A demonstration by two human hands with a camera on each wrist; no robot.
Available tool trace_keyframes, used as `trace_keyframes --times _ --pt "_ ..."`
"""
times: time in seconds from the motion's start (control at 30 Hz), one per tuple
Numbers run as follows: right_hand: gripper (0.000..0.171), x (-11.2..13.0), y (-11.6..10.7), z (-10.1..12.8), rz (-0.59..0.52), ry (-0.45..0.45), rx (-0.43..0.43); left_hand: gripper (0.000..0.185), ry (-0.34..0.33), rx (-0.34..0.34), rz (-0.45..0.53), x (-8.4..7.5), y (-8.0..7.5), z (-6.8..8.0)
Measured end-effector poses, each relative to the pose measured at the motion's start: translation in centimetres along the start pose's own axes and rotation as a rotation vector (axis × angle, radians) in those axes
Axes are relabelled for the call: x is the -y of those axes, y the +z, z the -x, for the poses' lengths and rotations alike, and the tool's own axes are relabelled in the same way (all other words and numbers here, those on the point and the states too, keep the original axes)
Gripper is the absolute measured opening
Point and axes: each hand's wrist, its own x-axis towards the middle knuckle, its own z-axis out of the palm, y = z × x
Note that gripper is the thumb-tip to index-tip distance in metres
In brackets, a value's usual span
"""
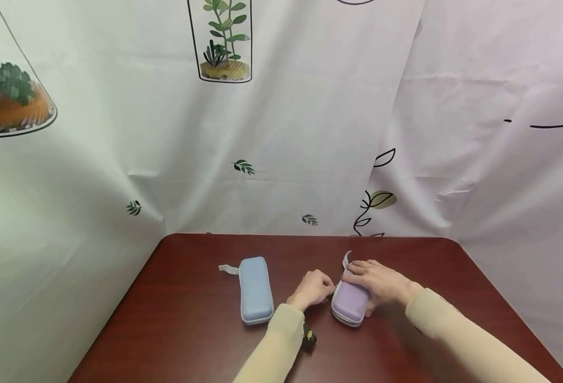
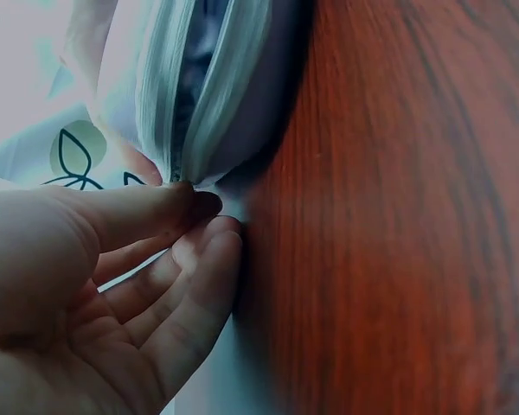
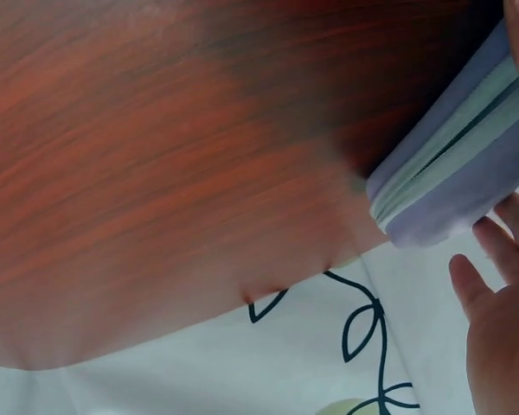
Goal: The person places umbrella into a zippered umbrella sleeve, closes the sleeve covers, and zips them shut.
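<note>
We saw the left hand [image 1: 313,288] pinching at the zipper edge of a lilac case [image 1: 350,302], thumb and fingers [image 2: 195,251] closed at its seam; only the left wrist view showed that. The right hand [image 1: 379,281] lay over the case top, fingers relaxed. Further left lay a blue case [image 1: 255,289], well apart. All rested on a dark red table [image 1: 176,314] before a plant-printed curtain [image 1: 271,133].

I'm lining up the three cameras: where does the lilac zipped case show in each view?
Head: the lilac zipped case lies right of centre on the dark red wooden table, under the right hand.
Left wrist: top centre, seen along its zip.
Right wrist: at the right edge.
Shared landmark: the dark red wooden table.
</note>
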Motion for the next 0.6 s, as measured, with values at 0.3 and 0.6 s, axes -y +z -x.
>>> trace_keyframes --times 0.3,0.6 --pt "0.093 0.4 0.9 -0.2 -0.004 0.047 -0.050 0.015 0.037 -0.033 -0.053 0.5 -0.6 1.2" --pt "0.093 0.7 1.9 -0.1 -0.005 0.107 -0.133 0.013 0.076 -0.076 -0.048 1.6 -1.1 2.0"
